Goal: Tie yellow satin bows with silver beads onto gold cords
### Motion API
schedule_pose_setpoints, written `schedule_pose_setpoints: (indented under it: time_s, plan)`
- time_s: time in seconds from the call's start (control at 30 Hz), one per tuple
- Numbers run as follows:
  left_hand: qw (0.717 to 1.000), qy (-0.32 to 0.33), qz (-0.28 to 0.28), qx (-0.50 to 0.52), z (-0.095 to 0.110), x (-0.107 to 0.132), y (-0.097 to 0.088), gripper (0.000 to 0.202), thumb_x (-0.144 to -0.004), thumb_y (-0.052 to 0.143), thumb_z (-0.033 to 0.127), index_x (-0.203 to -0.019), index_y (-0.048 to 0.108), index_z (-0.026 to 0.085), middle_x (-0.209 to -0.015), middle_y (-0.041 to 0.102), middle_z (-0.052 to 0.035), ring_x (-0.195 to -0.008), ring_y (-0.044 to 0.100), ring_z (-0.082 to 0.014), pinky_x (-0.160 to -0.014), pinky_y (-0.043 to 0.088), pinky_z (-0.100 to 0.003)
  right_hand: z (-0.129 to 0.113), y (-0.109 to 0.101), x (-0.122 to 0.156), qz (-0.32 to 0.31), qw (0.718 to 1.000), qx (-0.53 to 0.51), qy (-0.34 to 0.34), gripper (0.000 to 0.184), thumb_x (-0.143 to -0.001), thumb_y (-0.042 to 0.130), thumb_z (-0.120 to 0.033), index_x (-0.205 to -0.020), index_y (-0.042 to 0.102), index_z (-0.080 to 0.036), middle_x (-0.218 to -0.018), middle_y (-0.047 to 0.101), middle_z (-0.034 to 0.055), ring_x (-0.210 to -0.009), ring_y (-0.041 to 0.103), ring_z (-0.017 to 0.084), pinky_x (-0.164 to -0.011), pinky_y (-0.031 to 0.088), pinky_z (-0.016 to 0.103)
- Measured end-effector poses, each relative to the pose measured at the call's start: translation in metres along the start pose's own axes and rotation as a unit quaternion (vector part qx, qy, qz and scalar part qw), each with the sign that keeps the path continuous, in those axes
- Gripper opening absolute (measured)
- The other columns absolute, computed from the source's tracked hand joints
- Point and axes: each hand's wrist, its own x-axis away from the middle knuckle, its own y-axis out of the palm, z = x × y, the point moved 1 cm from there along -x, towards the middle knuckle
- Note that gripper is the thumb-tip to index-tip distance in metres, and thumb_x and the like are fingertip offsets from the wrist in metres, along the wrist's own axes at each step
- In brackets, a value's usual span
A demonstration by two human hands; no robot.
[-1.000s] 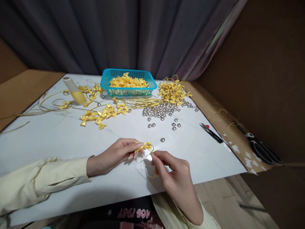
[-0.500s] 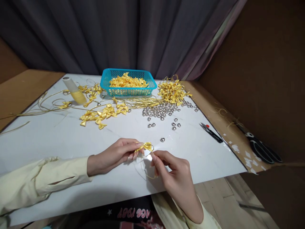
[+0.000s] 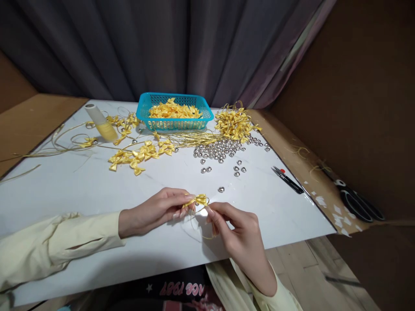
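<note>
Pinched between the thumb and fingers of my left hand is a small yellow ribbon bow, held above the white tabletop near its front. A silver bead shows just under the bow. My right hand is closed on a thin gold cord, which loops around the bow's right side and hangs in a curve between the hands. The fingertips hide part of the cord. One loose silver bead lies just beyond the hands.
A blue basket of yellow bows stands at the back. Around it lie loose bows, finished-looking corded bows and many silver beads. A tilted bottle is left; thread snips and black scissors are right.
My right hand has shifted very slightly upward, and the cord loop beside the bow has drawn in a little. My left hand stays in place with the bow.
</note>
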Motion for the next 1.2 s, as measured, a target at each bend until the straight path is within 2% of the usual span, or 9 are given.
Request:
schedule_pose_setpoints:
  time_s: [0.43, 0.8, 1.0, 1.2]
  plan:
    - [1.0, -0.013, -0.004, 0.012, 0.0032, 0.0012, 0.0022, 0.024, -0.071, 0.072, 0.034, -0.063, 0.064, 0.013, -0.061, 0.048, 0.0017, -0.056, 0.036, -0.0077, -0.05, 0.028, -0.018, -0.0012, 0.0001, -0.0003, 0.001, 1.0, 0.016, 0.002, 0.018, -0.089, 0.048, -0.018, -0.079, 0.063, -0.017, -0.062, 0.061, 0.0002, -0.051, 0.054, 0.011, -0.048, 0.042, 0.021]
    - [1.0, -0.002, -0.02, 0.011, 0.0002, 0.0003, -0.0011, 0.023, -0.074, 0.071, 0.032, -0.065, 0.065, 0.012, -0.062, 0.051, 0.0009, -0.056, 0.037, -0.0069, -0.051, 0.029, -0.018, -0.0056, -0.0003, 0.0011, -0.001, 0.999, 0.037, -0.024, 0.017, -0.088, 0.049, -0.015, -0.08, 0.064, -0.016, -0.062, 0.061, -0.0007, -0.051, 0.053, 0.009, -0.051, 0.042, 0.021]
    - [1.0, 0.005, -0.019, 0.007, -0.0006, 0.0003, -0.0018, 0.023, -0.073, 0.071, 0.033, -0.069, 0.066, 0.012, -0.064, 0.053, 0.0003, -0.057, 0.038, -0.0075, -0.054, 0.03, -0.019, -0.0068, 0.0014, 0.0014, 0.001, 1.0, 0.004, 0.015, 0.017, -0.088, 0.05, -0.016, -0.077, 0.063, -0.016, -0.061, 0.061, -0.0004, -0.048, 0.051, 0.009, -0.045, 0.04, 0.02]
    - [1.0, 0.002, -0.014, 0.016, -0.0018, 0.0003, -0.0029, 0.022, -0.073, 0.071, 0.034, -0.069, 0.067, 0.012, -0.064, 0.052, 0.0006, -0.057, 0.038, -0.0072, -0.053, 0.029, -0.018, -0.0017, 0.0036, -0.0008, -0.011, 0.995, -0.069, 0.065, 0.017, -0.088, 0.052, -0.023, -0.078, 0.064, -0.017, -0.061, 0.063, 0.0004, -0.046, 0.052, 0.009, -0.046, 0.043, 0.021]
